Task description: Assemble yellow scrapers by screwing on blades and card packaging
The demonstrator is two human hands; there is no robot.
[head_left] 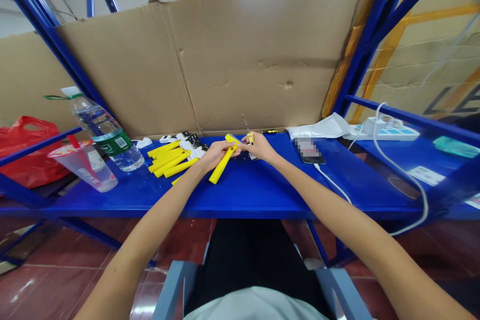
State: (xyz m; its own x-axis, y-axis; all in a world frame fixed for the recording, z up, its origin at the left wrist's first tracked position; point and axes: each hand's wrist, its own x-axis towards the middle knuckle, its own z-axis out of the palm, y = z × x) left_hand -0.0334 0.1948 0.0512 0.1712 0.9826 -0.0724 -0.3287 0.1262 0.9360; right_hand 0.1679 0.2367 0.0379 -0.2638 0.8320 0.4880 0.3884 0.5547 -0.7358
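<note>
Left hand [216,152] clenched round a yellow bar [222,165], upper end in the fist, lower end slanting down and free above the blue shelf [255,190]. Right hand [259,147] just beside it, touching the bar's top, fingers pinched on a small yellow piece [250,137]; too small to tell whether a cap, a clip or a tool tip. Thin metal stem sticking up behind the right fingers, possibly a screwdriver, unclear.

Risks, as a judgement only:

- Small piece held only by fingertips; easily dropped, then lost among the clutter beyond the right hand or off the shelf edge toward the floor.
- Bar gripped at one end only; any sideways push from the right hand likely to twist it and misalign the join.
- Loose pile of bars [168,158] just left of the left hand; a swing of the free end could knock them.
- Bottle [108,132] and cup [84,165] farther left, well apart; little danger.
- Phone [309,152] and white cable [397,170] to the right of the right hand; elbow could snag the cable.
</note>
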